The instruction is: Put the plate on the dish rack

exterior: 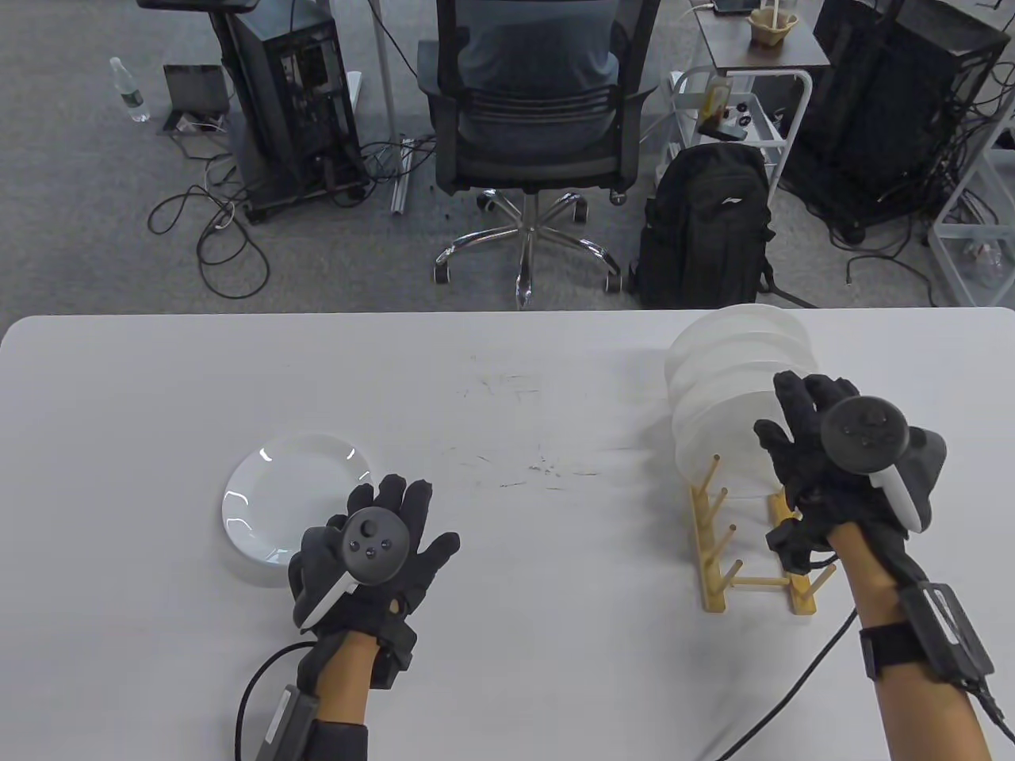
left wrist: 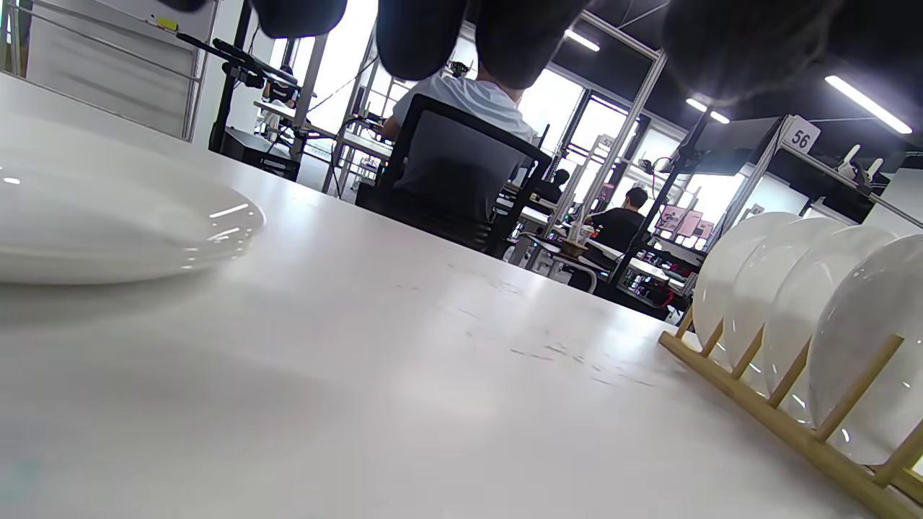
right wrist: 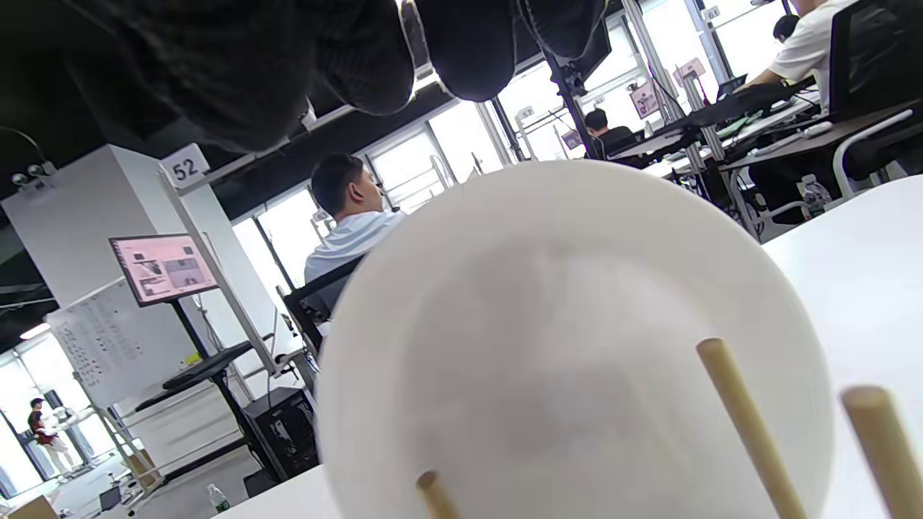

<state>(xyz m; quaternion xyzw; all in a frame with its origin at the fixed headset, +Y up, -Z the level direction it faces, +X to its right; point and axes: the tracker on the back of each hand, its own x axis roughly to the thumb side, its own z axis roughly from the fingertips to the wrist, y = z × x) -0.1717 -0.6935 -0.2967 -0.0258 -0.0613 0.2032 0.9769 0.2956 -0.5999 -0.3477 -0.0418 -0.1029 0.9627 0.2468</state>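
Plate (exterior: pixel 277 495) flat on counter (exterior: pixel 507 380), left side, well apart from rack (exterior: pixel 749 547) loaded with upright plates (exterior: pixel 733 372). Left hand (exterior: pixel 369 551) spread, over plate's near edge. Right hand (exterior: pixel 840 460) open-fingered by nearest racked plate; contact unclear.

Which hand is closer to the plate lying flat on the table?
Left. The left hand hovers at the near right edge of the flat plate, fingers spread. The right hand is far across the table at the dish rack.
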